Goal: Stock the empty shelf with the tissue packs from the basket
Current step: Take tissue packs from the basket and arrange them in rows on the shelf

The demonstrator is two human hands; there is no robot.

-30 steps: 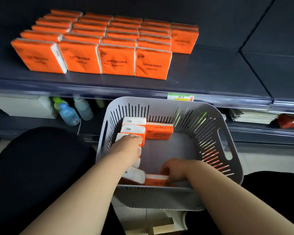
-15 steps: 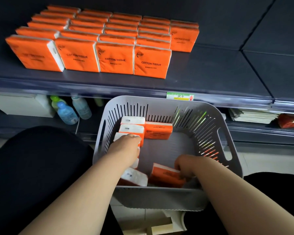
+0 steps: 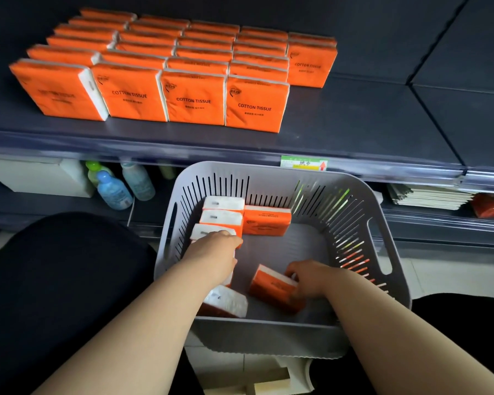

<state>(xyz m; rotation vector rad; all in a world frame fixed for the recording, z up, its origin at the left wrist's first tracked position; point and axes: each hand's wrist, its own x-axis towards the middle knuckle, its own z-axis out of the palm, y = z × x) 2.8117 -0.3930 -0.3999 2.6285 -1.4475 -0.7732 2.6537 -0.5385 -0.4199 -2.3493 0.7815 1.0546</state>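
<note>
Down by the near wall of the basket (image 3: 268, 334), a tilted pack (image 3: 273, 289) is being grasped by the right grip (image 3: 311, 280), whose fingers are curling over the pack's right end. Whether its lower edge is touching the basket floor cannot be told. Its long axis is running across the basket, roughly left to right, with a white-edged side turned upward. Along the basket's left wall, a row of packs (image 3: 223, 216) standing on end is being covered by the left grip (image 3: 214, 255); whether a pack is being pinched there or only pressed cannot be told. A far pack (image 3: 267, 220) is lying against the far wall, and a corner pack (image 3: 226, 302) is sitting at the near left corner.

Ahead of and above both grips, the shelf (image 3: 368, 124) is being filled from its left end by the stocked packs (image 3: 194, 101), with a fifth column (image 3: 311, 67) set further back. The gap in front of that column is being judged the likely next place. It is lying forward, up and slightly left of the right grip, the nearer one, and the pack would need standing upright.
</note>
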